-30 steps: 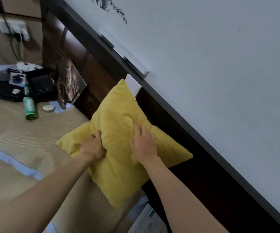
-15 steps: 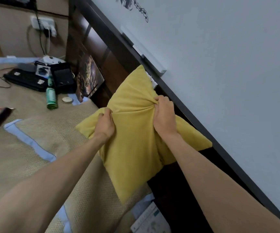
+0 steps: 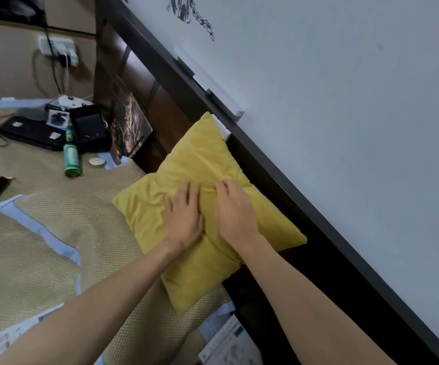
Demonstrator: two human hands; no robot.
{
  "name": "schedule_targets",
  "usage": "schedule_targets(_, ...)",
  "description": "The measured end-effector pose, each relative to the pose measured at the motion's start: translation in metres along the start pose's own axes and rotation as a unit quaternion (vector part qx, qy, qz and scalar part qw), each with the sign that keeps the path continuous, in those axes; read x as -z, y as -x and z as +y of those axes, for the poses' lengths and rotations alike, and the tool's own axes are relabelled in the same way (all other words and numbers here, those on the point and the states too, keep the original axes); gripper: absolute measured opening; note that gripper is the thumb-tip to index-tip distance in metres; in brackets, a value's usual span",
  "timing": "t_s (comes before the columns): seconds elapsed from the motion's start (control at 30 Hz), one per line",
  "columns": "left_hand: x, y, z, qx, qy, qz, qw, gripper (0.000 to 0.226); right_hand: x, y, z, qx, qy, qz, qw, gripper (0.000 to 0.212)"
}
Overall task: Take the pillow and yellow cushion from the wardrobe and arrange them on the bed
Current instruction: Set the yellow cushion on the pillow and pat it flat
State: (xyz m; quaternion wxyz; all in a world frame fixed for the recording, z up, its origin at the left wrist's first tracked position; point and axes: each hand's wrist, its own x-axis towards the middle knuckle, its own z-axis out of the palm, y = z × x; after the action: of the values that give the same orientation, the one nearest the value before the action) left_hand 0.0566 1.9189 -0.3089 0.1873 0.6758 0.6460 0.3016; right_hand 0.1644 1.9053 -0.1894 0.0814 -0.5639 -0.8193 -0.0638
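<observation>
Cushion (image 3: 200,164), yellow and creased, leans on the dark headboard (image 3: 165,109) at the bed's (image 3: 55,233) head edge. Left hand (image 3: 184,219) and right hand (image 3: 235,212) press flat on it, fingers spread, gripping nothing.

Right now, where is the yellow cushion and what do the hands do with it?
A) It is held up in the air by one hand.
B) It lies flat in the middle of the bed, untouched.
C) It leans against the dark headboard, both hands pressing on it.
C: the yellow cushion leans on the dark headboard, with the left hand and right hand flat on its front.
</observation>
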Motion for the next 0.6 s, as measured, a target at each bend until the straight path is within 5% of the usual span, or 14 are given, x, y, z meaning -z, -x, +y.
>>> schedule_targets(0.13,-0.019,0.007,0.005,-0.014,-0.012,-0.052,0.998,0.076,-0.014,0.006,-0.010,0.013,0.081,-0.058,0.995,0.048)
schedule_targets(0.3,-0.027,0.015,-0.030,0.099,0.018,-0.125,0.987,0.078,-0.030,0.005,0.016,-0.016,0.188,-0.197,0.962,0.066)
schedule_targets(0.43,-0.035,0.040,-0.087,0.234,0.008,-0.234,0.943,0.094,-0.038,0.014,0.040,-0.114,0.168,-0.175,0.963,0.073)
schedule_targets(0.6,-0.033,0.053,-0.118,0.184,-0.039,-0.307,0.933,0.092,-0.043,0.021,0.057,-0.186,0.138,-0.129,0.964,0.081)
